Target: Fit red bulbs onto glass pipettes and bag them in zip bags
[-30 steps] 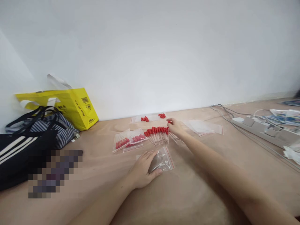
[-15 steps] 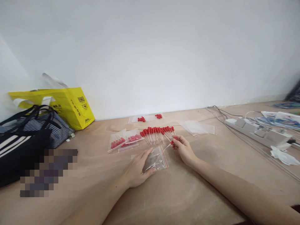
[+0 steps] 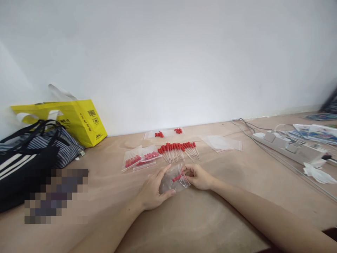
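My left hand (image 3: 154, 191) grips a small clear zip-lock bag (image 3: 171, 184), with the fingers along its far edge and the thumb along its near edge. At the bag's mouth, on the right, my right hand (image 3: 197, 176) is closed in a pinch on a red-bulbed dropper (image 3: 176, 179), part of which lies inside the bag. Its thin tube is hard to make out through the plastic. Just beyond both hands lies a row of droppers (image 3: 175, 151) with red bulbs pointing away. Left of them, filled zip-lock bags (image 3: 133, 161) of red-bulbed pieces overlap one another.
Against the wall lies a clear bag (image 3: 168, 134) with loose red bulbs on it. Flat clear bags (image 3: 222, 143) are to its right. A white power strip (image 3: 289, 146) with cables stands at right; a yellow bag (image 3: 92, 119) and a black bag (image 3: 28, 158) fill the left.
My right hand has moved down and slightly left to the bag's mouth, bringing the dropper into the bag. The bag now bulges more open, while my left hand stays put.
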`<action>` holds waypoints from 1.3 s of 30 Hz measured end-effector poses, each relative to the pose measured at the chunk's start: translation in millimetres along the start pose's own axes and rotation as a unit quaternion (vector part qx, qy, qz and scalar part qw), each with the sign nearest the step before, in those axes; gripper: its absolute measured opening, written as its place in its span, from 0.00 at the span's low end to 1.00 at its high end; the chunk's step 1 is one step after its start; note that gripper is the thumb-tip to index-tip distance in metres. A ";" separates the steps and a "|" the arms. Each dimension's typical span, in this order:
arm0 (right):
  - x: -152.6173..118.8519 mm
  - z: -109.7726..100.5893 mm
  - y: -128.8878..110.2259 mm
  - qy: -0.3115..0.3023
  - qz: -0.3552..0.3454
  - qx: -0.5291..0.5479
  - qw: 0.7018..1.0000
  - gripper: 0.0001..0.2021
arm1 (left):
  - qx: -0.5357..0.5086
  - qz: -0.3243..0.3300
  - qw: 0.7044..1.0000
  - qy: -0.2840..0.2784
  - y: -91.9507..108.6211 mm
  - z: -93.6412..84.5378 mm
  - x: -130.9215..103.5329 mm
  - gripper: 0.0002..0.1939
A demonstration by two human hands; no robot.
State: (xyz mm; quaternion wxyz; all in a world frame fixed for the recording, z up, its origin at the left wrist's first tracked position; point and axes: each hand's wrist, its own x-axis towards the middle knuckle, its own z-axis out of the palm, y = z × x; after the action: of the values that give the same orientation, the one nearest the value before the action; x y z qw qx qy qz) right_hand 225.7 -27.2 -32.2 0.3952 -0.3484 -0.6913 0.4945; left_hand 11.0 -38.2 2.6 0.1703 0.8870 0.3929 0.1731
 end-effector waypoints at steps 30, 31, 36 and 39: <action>160.0 -2.9 4.5 0.321 0.181 -0.269 0.890 0.09 | -0.018 0.018 0.998 -0.058 -19.6 -9.0 -17.3 0.32; 160.1 -5.1 6.1 0.323 0.178 -0.256 0.894 0.08 | -0.019 0.020 0.998 -0.059 -20.7 -8.5 -17.3 0.32; 149.8 -24.1 5.6 0.322 0.135 -0.162 0.923 0.11 | -0.021 0.020 0.998 -0.053 -18.5 -9.8 -16.3 0.32; 128.4 -39.5 -0.3 0.329 0.097 -0.083 0.936 0.15 | -0.026 0.012 0.999 -0.044 -13.6 -11.6 -15.7 0.30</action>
State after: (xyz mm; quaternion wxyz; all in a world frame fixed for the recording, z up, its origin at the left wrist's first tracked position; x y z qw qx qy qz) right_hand 203.7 100.8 1.8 0.5201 -0.5889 -0.5240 0.3289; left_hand -12.7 -39.5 4.3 0.2079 0.8938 0.3696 0.1459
